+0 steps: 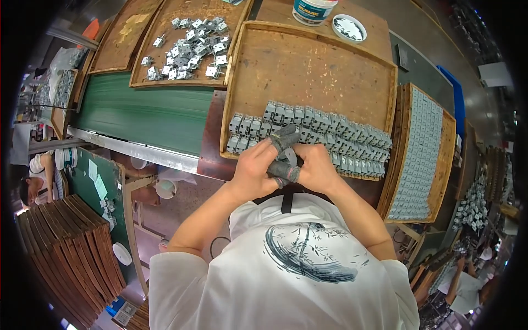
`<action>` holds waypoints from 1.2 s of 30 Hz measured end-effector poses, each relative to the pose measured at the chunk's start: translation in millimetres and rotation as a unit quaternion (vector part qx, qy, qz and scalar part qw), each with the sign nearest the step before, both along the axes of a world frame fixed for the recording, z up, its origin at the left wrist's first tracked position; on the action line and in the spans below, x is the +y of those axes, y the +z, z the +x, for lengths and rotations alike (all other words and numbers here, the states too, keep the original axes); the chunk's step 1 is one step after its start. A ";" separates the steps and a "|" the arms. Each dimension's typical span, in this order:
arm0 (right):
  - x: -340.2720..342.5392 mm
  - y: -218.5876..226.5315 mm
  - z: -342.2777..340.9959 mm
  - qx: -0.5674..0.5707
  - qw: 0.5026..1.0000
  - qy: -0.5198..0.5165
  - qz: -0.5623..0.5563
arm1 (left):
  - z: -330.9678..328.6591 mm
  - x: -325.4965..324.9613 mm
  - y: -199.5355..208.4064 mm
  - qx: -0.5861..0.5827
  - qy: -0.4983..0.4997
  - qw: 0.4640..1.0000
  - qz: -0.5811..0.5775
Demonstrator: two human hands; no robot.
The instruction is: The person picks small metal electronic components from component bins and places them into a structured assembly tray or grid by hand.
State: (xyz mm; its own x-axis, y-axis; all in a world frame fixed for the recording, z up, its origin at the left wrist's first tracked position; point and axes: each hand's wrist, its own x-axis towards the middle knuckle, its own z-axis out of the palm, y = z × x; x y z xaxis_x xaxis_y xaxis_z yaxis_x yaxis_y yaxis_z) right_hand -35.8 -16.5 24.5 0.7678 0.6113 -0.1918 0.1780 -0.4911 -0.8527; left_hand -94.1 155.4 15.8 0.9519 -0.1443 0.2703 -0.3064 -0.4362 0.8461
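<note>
My left hand (pixel 254 168) and my right hand (pixel 317 169) meet over the near edge of a wooden tray (pixel 313 66). Grey fabric coverings (pixel 284 138) wrap the fingers. Both hands are closed in toward each other around a small pale grey thing (pixel 292 156), mostly hidden by the fingers, so its kind cannot be made out. Just beyond my hands, rows of small grey metal parts (pixel 308 118) stand packed along the tray's near side; its far part shows bare wood.
At the upper left, another tray (pixel 140 74) bears a loose heap of similar parts (pixel 192 47) beside a green belt (pixel 143 107). A filled tray (pixel 421 154) lies to the right. A white tub (pixel 312 12) and a round lid (pixel 349 27) sit at the back. Stacked trays (pixel 71 258) stand lower left.
</note>
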 end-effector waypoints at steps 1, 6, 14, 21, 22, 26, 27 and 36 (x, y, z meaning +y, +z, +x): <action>-0.1 -1.5 0.4 0.021 1.000 0.005 0.002 | 0.5 1.6 1.0 -0.003 -0.008 1.000 -0.006; -19.2 5.2 5.0 0.041 0.997 -0.013 -0.062 | 36.7 29.8 2.5 -0.053 -0.003 0.988 0.143; -128.3 -14.8 -13.3 0.132 0.952 -0.261 0.091 | 121.7 78.2 -22.4 0.222 -0.033 0.960 0.165; -262.7 -15.3 -60.2 0.031 0.841 -0.534 0.082 | 142.1 65.3 -46.1 0.339 -0.142 0.918 0.148; -289.6 -23.2 -68.3 0.002 0.819 -0.570 0.061 | 138.6 71.4 -54.1 0.336 -0.123 0.925 0.129; -373.3 -31.8 -96.0 -0.084 0.710 -0.697 0.043 | 121.4 105.3 -70.0 0.397 -0.094 0.911 -0.059; -417.7 -54.1 -113.9 -0.174 0.675 -0.716 0.036 | 126.1 88.4 -56.4 0.396 -0.093 0.912 -0.052; -524.2 -77.7 -108.3 -0.012 0.614 -0.549 -0.567 | 101.7 79.3 -40.5 0.376 -0.049 0.925 -0.026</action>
